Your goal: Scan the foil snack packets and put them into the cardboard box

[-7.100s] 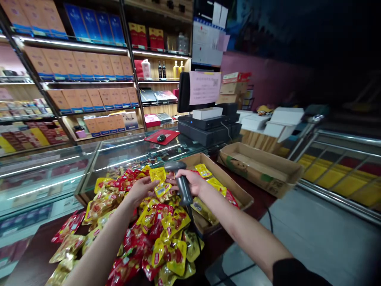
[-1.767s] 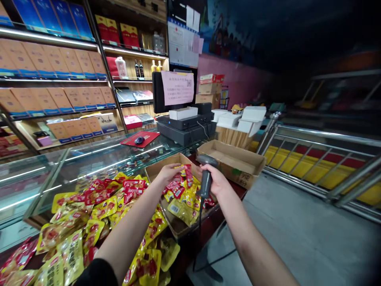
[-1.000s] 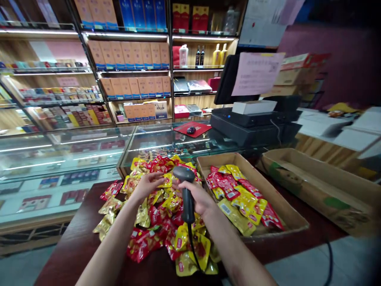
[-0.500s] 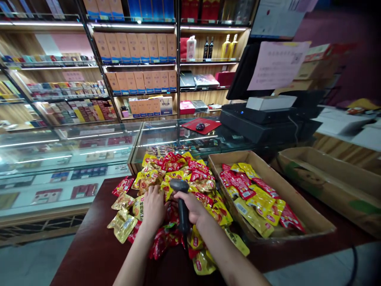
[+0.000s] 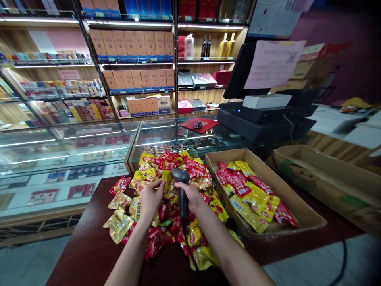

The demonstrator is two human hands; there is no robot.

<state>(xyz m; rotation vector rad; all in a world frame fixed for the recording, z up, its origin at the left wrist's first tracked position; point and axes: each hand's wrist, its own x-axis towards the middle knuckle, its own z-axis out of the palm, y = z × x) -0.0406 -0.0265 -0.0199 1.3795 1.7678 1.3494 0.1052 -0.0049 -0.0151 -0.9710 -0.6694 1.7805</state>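
My right hand (image 5: 193,195) is wrapped round the handle of a black barcode scanner (image 5: 180,174), its head on top and its cable hanging toward me. Just left of the scanner, my left hand (image 5: 152,196) pinches a yellow snack packet (image 5: 167,179) by its edge, raised in front of the scanner head. Under and around both hands spreads a heap of red, yellow and gold snack packets (image 5: 198,169) on the dark red table (image 5: 86,234). A gold packet (image 5: 118,225) lies at the heap's left edge.
Right of the heap stands a shallow cardboard box (image 5: 309,216) with several packets in it. Another cardboard box (image 5: 312,159) is beyond it. Behind are a glass counter (image 5: 160,135), a mouse (image 5: 198,125) on a red mat, and a monitor (image 5: 238,71).
My left hand has lifted from the heap, now pinching a yellow packet upright by the scanner. The scanner stays in my right hand. The whole view has shifted slightly.
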